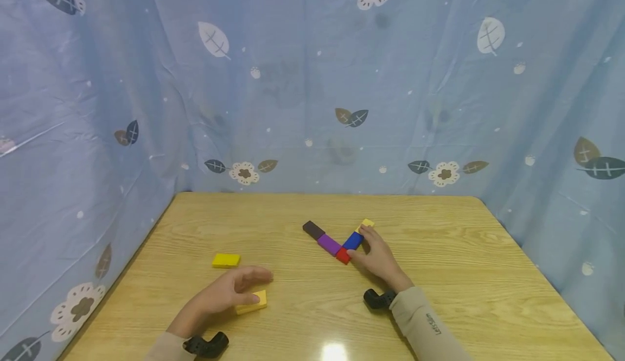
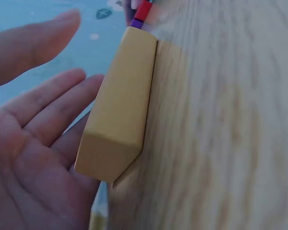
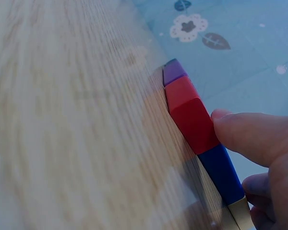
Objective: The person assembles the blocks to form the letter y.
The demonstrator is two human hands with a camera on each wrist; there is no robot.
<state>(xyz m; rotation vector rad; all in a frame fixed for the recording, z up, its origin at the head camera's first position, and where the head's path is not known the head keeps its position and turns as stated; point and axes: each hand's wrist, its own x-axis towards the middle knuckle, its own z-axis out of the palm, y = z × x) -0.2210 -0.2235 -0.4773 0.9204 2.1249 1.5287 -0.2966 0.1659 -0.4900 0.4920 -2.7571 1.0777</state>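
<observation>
My left hand is low over the table beside a pale yellow block. Its fingers are extended behind the block, while the thumb stands apart from it in the left wrist view. My right hand spans one arm of a V of blocks. The thumb is at the red block by the corner, and the fingers reach the pale yellow block at the far end, with a blue block between. A purple block and a black block form the other arm.
A bright yellow block lies by itself beyond the left hand. Blue patterned curtains enclose the wooden table at the back and both sides. A black wrist device sits under the right wrist.
</observation>
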